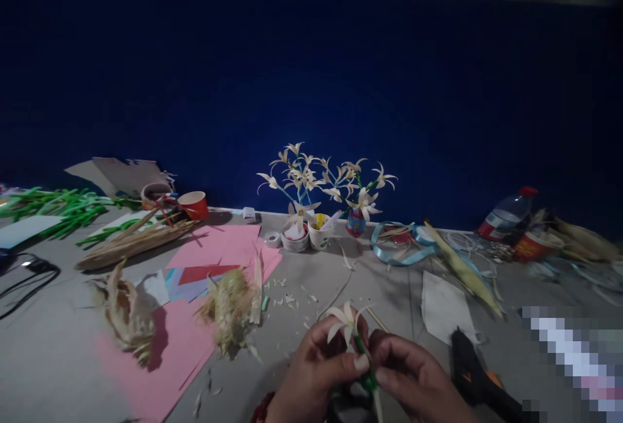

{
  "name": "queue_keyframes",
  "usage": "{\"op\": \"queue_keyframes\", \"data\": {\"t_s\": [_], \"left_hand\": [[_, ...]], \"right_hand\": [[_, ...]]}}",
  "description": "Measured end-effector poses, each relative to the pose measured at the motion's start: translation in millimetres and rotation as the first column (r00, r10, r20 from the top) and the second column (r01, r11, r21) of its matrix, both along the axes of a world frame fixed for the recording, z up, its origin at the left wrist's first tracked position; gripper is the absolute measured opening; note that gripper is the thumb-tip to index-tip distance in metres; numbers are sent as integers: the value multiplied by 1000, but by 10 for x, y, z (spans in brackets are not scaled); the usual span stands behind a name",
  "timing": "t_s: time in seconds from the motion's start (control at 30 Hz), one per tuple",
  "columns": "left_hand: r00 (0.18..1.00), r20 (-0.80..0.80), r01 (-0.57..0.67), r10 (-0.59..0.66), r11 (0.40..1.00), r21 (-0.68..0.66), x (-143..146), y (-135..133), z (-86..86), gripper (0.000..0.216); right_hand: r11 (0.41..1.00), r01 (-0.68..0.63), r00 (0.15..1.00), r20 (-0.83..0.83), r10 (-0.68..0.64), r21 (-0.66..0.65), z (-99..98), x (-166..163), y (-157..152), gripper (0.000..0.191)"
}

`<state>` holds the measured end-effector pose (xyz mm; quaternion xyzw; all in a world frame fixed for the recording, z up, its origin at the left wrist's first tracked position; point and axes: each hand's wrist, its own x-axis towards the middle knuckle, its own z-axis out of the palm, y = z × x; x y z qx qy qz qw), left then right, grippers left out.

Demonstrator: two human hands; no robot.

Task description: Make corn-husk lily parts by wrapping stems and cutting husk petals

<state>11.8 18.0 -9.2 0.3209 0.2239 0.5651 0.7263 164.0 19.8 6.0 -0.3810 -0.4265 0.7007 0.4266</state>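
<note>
lower centre, i see left hand (pixel 325 366) and right hand (pixel 416 374) pinching the light flower (pixel 348 324) by its green stem (pixel 368 379), likely sturdier than fragile petals (pixel 335 331).

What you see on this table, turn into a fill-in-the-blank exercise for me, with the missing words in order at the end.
1. The left hand holds a white ____ with green on its stem.
2. The wall behind the table is ____.
3. The cap on the plastic bottle is ____.
4. In the picture, the black tool lies to the ____ of the right hand.

Missing words: flower; blue; red; right.
</note>
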Motion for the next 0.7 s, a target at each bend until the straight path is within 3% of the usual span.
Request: {"op": "queue_keyframes", "data": {"t_s": [0.3,0.7], "left_hand": [[999,1,-34,35,994,-101,-2,-9,-40,24],[999,-22,-43,41,992,-121,-13,7,-6,21]], "right_hand": [[992,13,1000,21,-10,-124,32,33,22,18],[981,42,999,35,-36,-188,34,37,-12,27]]}}
